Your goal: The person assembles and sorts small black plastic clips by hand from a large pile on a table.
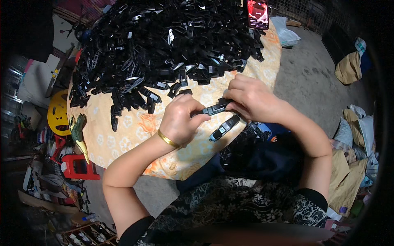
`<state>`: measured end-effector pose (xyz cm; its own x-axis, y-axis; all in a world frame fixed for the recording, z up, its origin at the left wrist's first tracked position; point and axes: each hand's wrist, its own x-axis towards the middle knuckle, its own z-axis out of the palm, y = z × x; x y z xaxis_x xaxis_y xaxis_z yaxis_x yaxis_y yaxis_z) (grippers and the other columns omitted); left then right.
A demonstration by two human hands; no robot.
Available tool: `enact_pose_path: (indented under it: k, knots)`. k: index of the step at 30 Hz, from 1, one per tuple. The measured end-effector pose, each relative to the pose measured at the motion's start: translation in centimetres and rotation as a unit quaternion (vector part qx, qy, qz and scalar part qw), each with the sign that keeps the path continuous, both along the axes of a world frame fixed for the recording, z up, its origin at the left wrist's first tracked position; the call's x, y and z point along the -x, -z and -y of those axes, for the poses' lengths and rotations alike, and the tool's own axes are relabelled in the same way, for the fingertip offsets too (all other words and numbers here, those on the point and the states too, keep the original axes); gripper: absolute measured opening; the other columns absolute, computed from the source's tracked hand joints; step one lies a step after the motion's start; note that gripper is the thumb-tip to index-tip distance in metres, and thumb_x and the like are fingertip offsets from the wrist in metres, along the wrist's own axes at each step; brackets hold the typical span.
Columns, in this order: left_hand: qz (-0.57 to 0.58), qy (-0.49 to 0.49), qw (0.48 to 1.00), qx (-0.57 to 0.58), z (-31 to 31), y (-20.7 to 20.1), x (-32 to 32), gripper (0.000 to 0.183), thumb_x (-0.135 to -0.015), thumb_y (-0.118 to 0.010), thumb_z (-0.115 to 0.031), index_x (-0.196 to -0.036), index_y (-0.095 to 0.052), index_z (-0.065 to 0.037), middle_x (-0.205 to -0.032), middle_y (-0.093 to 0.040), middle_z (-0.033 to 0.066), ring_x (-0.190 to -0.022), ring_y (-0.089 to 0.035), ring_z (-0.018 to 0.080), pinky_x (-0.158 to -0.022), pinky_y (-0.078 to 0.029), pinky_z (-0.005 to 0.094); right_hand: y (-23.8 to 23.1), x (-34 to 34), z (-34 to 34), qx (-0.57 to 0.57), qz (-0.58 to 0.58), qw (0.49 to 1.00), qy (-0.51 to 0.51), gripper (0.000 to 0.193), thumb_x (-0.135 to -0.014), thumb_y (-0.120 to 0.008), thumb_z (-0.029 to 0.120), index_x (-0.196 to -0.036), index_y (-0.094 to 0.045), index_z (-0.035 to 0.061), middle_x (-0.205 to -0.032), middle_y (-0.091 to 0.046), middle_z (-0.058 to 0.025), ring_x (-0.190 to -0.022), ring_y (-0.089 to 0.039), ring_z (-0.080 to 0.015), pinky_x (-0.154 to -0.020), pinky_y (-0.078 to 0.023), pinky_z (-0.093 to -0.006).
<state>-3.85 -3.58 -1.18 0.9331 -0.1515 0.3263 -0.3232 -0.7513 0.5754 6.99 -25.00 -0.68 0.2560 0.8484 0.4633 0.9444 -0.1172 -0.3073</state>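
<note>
Between my hands, over the near part of the table, is a long narrow black plastic piece (213, 109). My left hand (178, 119), with a gold bangle at its wrist, pinches the left end between thumb and fingers. The fingers of my right hand (255, 99) are closed on the other end, where a short dark part (223, 101) stands up; whether it is separate I cannot tell. Just below lies a similar black plastic piece (225, 128) with a pale end, apart from both hands. A big heap of black plastic pieces (164, 45) covers the far side of the table.
A flowered cloth covers the round table (123, 143). At the far right edge stands a lit phone (258, 14). A green and yellow tool-like object (79, 133) lies at the left edge, near yellow (59, 112) and red (80, 167) plastic seats. Bags (347, 176) sit at right.
</note>
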Motion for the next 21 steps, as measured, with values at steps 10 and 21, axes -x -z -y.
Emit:
enact_pose_path:
  k: [10, 21]
  knots:
    - [0.019, 0.008, 1.0, -0.004, 0.5, 0.0, -0.3, 0.019, -0.067, -0.08, -0.01, -0.076, -0.066, -0.001, -0.07, -0.056, 0.0094, -0.066, -0.055, 0.0244, -0.06, -0.044, 0.0341, -0.1, 0.2, -1.0, 0.001, 0.01, 0.999, -0.035, 0.026, -0.07, -0.074, 0.016, -0.088, -0.063, 0.0016, -0.077, -0.054, -0.0096, -0.077, -0.054, -0.0295, -0.067, -0.045, -0.0389]
    - [-0.078, -0.076, 0.943, -0.314, -8.8, -6.3, 1.4, 0.074, -0.049, -0.088, -0.015, -0.115, -0.058, -0.007, -0.111, -0.053, 0.0126, -0.105, -0.049, 0.0331, -0.092, -0.043, 0.0396, -2.5, -0.7, 0.6, 0.183, -0.169, 0.96, -0.128, 0.031, -0.069, -0.077, 0.026, -0.085, -0.068, 0.0018, -0.081, -0.064, -0.0146, -0.079, -0.062, -0.0344, -0.071, -0.049, -0.0411]
